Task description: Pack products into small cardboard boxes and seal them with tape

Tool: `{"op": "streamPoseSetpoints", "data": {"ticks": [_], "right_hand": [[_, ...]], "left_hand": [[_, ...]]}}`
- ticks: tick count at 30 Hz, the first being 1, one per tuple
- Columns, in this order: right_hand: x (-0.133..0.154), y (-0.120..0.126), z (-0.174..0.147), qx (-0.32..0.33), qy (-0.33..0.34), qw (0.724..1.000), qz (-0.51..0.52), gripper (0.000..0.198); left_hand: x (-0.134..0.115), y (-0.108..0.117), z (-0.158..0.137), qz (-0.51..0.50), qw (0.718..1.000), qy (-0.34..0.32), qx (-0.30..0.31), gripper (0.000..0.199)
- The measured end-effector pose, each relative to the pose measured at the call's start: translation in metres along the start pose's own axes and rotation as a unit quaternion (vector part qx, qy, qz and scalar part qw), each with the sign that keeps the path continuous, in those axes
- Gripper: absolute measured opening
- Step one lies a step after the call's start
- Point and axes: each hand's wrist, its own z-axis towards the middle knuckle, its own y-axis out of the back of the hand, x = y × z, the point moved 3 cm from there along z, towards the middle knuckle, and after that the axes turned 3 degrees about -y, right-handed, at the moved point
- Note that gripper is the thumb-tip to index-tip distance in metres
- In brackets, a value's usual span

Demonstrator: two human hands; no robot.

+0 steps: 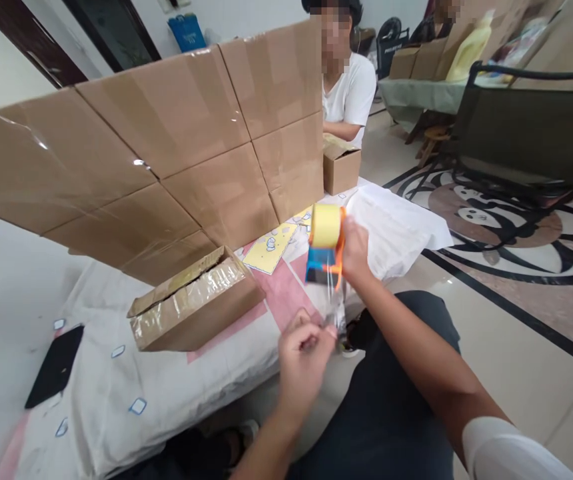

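Observation:
My right hand is closed around a tape dispenser with an orange and blue frame and a yellowish roll. From it a clear strip of packing tape stretches down to my left hand, whose fingers pinch the free end. Both hands are in front of the table's near edge, above my lap. To their left a small cardboard box lies on the cloth; shiny tape covers its near top edge, and a gap shows along its flaps.
A wall of stacked cardboard boxes stands along the table's far side. A black phone-like slab lies on the patterned tablecloth. Across the table sits a person in a white shirt, beside another small box. A dark folding chair is at right.

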Motion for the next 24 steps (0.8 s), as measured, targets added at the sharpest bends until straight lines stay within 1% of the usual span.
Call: {"op": "streamPoseSetpoints", "data": {"ticks": [1,2,4,6,10,13,15,16,17,18,19,20,21,22,23,24], "right_hand": [[-0.003,0.003,0.009,-0.027,-0.022,0.999,0.026,0.056],[-0.006,0.004,0.016,-0.041,-0.036,0.997,0.052,0.055],[-0.013,0.004,0.024,-0.041,-0.054,0.994,0.081,0.054],[-0.022,0.001,0.024,-0.038,-0.073,0.993,0.082,0.055],[-0.039,-0.005,0.021,-0.053,-0.113,0.988,0.094,0.058],[-0.045,-0.006,0.03,-0.062,-0.136,0.98,0.13,0.058],[-0.037,-0.005,0.034,-0.07,-0.138,0.978,0.142,0.057],[-0.028,-0.005,0.032,-0.066,-0.136,0.977,0.148,0.057],[-0.017,-0.007,0.027,-0.049,-0.136,0.977,0.157,0.056],[-0.004,-0.01,0.018,-0.014,-0.142,0.975,0.167,0.055],[0.01,-0.013,0.005,0.039,-0.155,0.971,0.178,0.055],[0.024,-0.018,-0.012,0.111,-0.175,0.96,0.186,0.055],[0.035,-0.021,-0.033,0.195,-0.205,0.941,0.186,0.056],[0.044,-0.023,-0.054,0.281,-0.231,0.913,0.184,0.058],[0.05,-0.02,-0.073,0.327,-0.25,0.893,0.18,0.059],[0.051,-0.014,-0.087,0.346,-0.265,0.884,0.169,0.058]], "left_hand": [[0.005,-0.002,-0.01,0.009,1.0,0.009,0.015,0.052],[0.009,-0.003,-0.02,0.017,0.999,0.016,0.023,0.052],[0.017,0.002,-0.035,0.026,0.999,0.025,0.019,0.053],[0.021,0.012,-0.042,0.031,0.999,0.036,0.015,0.051],[0.026,0.032,-0.041,0.032,0.997,0.073,0.022,0.043],[0.034,0.039,-0.035,0.021,0.996,0.081,0.039,0.04],[0.043,0.04,-0.03,0.037,0.996,0.063,0.054,0.04],[0.047,0.041,-0.028,0.057,0.996,0.041,0.055,0.039],[0.05,0.043,-0.027,0.086,0.995,0.007,0.049,0.038],[0.053,0.048,-0.026,0.124,0.991,-0.039,0.039,0.035],[0.054,0.056,-0.026,0.172,0.98,-0.1,0.026,0.03],[0.053,0.066,-0.028,0.226,0.958,-0.174,0.017,0.025],[0.05,0.079,-0.031,0.281,0.925,-0.255,0.015,0.021],[0.048,0.096,-0.035,0.339,0.883,-0.326,0.015,0.018],[0.045,0.117,-0.04,0.391,0.838,-0.38,0.012,0.018],[0.042,0.142,-0.044,0.433,0.802,-0.411,0.003,0.018]]}}
